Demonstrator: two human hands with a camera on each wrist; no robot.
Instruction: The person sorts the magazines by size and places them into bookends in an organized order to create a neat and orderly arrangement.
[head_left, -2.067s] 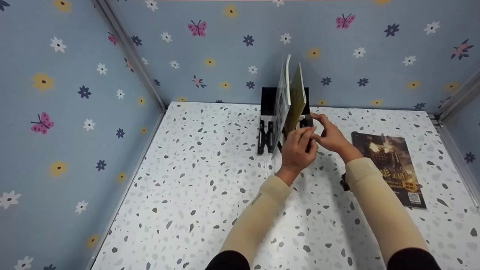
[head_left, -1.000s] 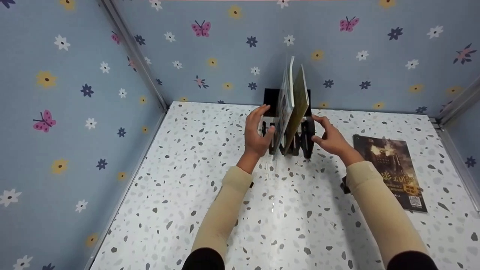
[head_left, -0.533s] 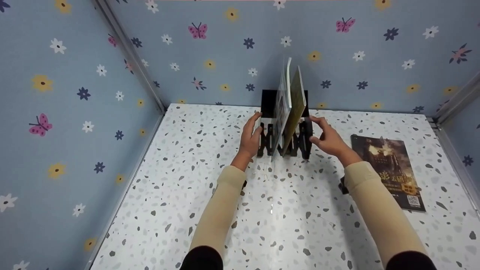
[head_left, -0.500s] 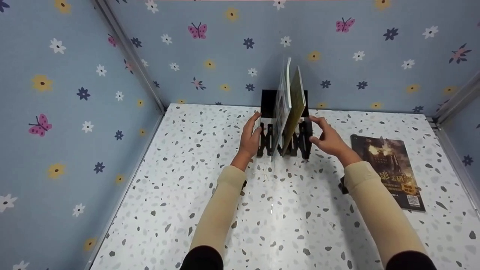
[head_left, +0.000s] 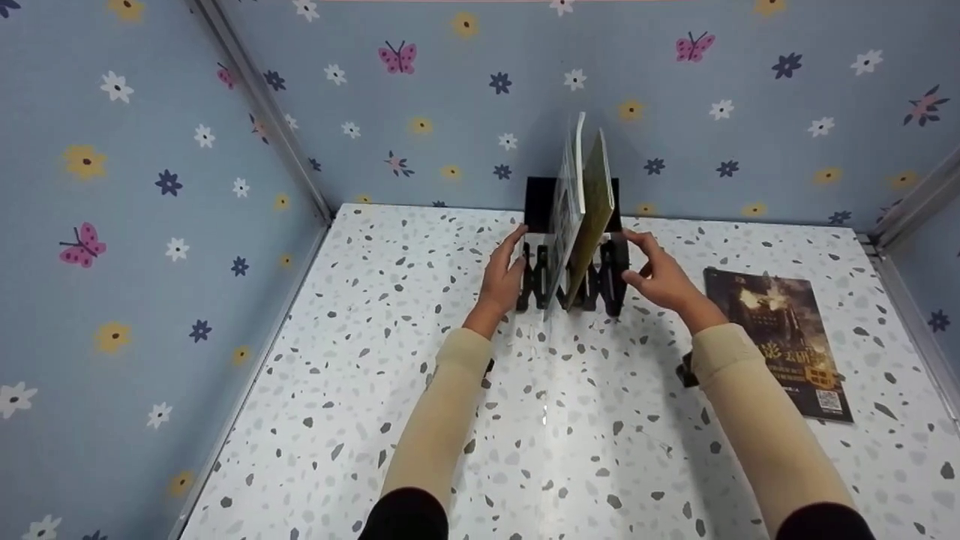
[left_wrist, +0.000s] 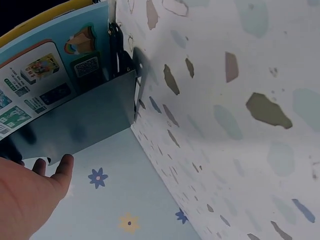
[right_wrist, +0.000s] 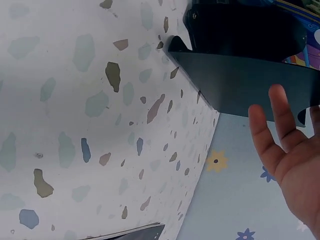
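Two seconds ago I saw the left hand reaching across the front of the black book rack, its fingers right beside those of the right hand; now it has come round to the rack's left end, so the rack stands between both hands. One second ago its thumb lay over the left struts; now I see that thumb drawn back to their outer side. Just inward of the right hand, the right end panel and the olive book's lower edge, covered at first, are uncovered.
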